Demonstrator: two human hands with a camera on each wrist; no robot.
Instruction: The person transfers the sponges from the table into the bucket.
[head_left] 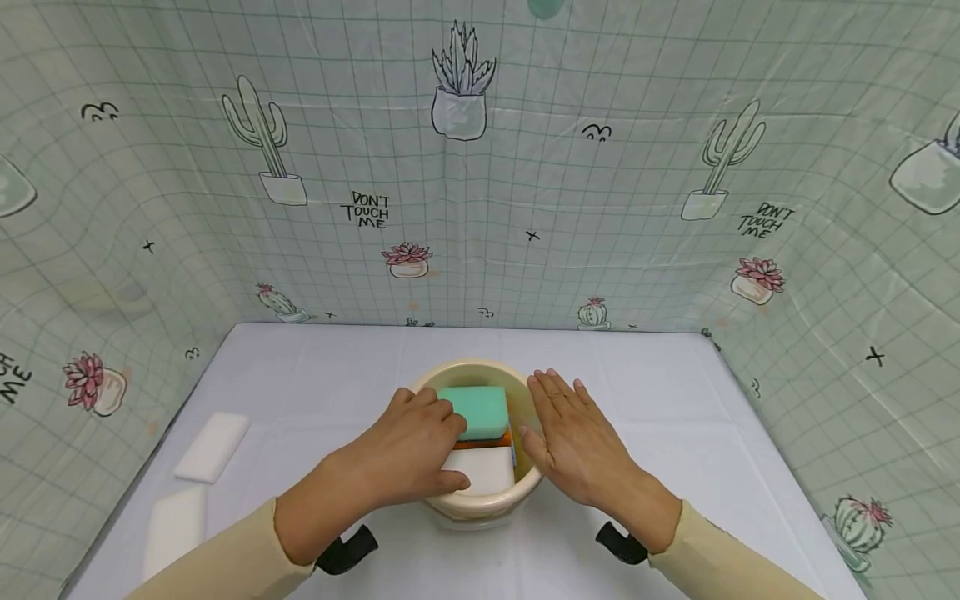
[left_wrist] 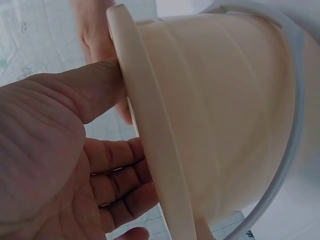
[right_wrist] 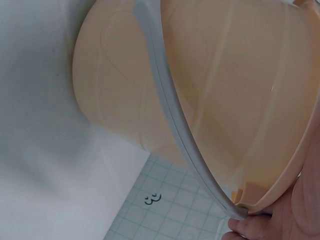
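Note:
A cream bucket (head_left: 480, 506) with a grey handle (right_wrist: 172, 112) stands upright at the table's front middle. Inside lie a teal block with rounded edges (head_left: 480, 412), a white block (head_left: 483, 469) and, partly hidden between them, something orange (head_left: 487, 442). My left hand (head_left: 408, 446) reaches over the left rim, its loosely bent fingertips at the teal block and its thumb above the white one. In the left wrist view, the fingers pass behind the rim (left_wrist: 145, 117). My right hand (head_left: 577, 437) lies with straight fingers along the right rim, palm down.
Two flat white blocks lie at the table's left side, one farther back (head_left: 213, 447) and one nearer (head_left: 176, 527) beside my left sleeve (head_left: 232, 550). A white cloth (head_left: 322, 375) covers the table. Behind and at both sides hangs a grid-patterned curtain with cactus drawings (head_left: 525, 183).

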